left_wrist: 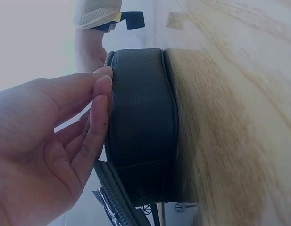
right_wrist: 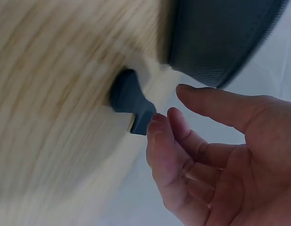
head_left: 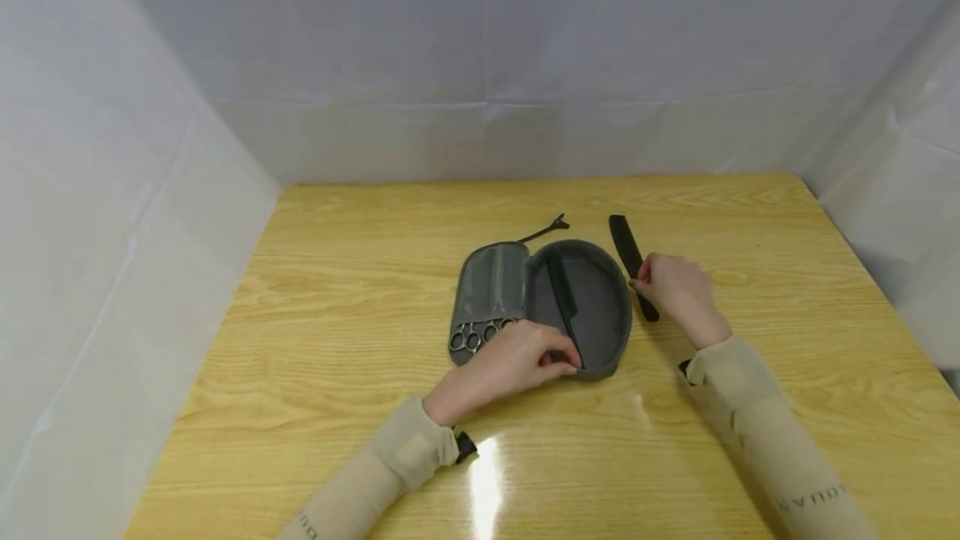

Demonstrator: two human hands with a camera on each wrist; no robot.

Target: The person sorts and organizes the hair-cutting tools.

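An open grey zip case point(head_left: 617, 307) lies in the middle of the wooden table point(head_left: 337, 315). Its left half has a clear pocket with scissors point(head_left: 474, 337) tucked in; its right half holds a thin black comb point(head_left: 561, 294). My left hand point(head_left: 551, 359) rests at the case's near edge, and in the left wrist view its fairly straight fingers point(left_wrist: 100, 101) touch the case wall point(left_wrist: 140, 122). A wider black comb point(head_left: 622, 242) lies on the table just right of the case. My right hand point(head_left: 648, 280) lies over it, relaxed fingertips point(right_wrist: 157, 125) touching the comb point(right_wrist: 131, 101).
A black hair clip point(head_left: 546, 229) lies on the table just behind the case. White sheeting walls the table in at the back and on both sides. Bare wood stretches to the left, right and front of the case.
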